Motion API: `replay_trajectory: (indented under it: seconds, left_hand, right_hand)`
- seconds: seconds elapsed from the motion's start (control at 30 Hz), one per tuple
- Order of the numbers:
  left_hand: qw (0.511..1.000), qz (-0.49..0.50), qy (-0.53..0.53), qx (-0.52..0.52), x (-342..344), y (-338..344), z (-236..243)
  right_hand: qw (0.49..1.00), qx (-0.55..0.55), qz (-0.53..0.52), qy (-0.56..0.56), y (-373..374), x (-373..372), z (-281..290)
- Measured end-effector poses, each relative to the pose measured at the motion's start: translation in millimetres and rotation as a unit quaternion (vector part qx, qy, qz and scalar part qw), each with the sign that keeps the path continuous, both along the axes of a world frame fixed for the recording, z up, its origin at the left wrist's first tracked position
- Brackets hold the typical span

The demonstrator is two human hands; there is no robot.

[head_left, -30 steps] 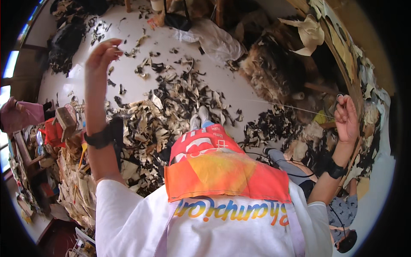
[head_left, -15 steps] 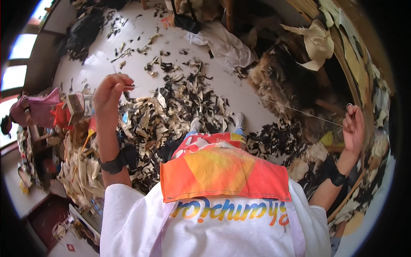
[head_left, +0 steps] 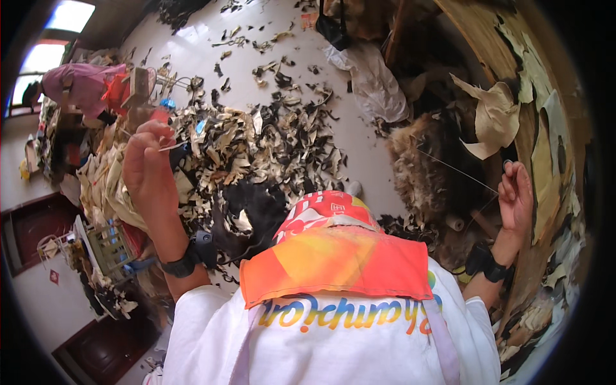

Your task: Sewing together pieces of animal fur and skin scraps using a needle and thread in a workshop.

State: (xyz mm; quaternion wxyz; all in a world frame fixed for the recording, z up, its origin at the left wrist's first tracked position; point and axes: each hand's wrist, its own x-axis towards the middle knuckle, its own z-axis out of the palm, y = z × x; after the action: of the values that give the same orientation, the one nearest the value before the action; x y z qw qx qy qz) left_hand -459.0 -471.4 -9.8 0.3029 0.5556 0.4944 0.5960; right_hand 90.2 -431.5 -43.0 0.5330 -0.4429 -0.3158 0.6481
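My left hand (head_left: 151, 160) is raised at the left, its thumb and fingers pinched on a short, pale, thread-like strand (head_left: 172, 147). At the right, my right hand (head_left: 517, 194) has its fingers curled round a thin white thread (head_left: 459, 172). That thread stretches up and leftward from the fingers and fades from sight in front of a brown fur piece (head_left: 416, 170). A ring-like band (head_left: 507, 164) sits on one right finger. Whether the two strands are one thread, I cannot tell.
Black and cream scraps (head_left: 256, 144) cover much of the floor. A wooden table edge (head_left: 478, 38) with pale hide pieces runs along the right. A white sack (head_left: 378, 83) lies ahead. Far left, a person in pink (head_left: 83, 86) bends beside a wooden stool (head_left: 136, 86).
The view has turned, so the room appears shifted. My left hand is lower and farther left in the picture; my right hand sits slightly farther left. Both remain closed on strands.
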Motion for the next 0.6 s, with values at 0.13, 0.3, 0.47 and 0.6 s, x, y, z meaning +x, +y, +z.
replay_trajectory:
  seconds: [0.13,0.3,0.47,0.6]
  left_hand:
    - [0.999,0.036,0.002,0.005,1,-47,7]
    - [0.999,0.019,-0.031,-0.034,-16,-99,-7]
    - [0.996,-0.012,-0.057,-0.07,-23,-122,-24]
    - [0.991,-0.057,-0.091,-0.08,-13,-116,-37]
  right_hand:
    - [0.998,0.016,0.052,-0.004,10,-18,4]
    - [0.995,0.014,0.1,-0.02,8,-55,12]
    - [0.995,0.007,0.085,-0.047,-6,-87,1]
    - [0.989,-0.039,0.135,-0.05,-15,-93,-6]
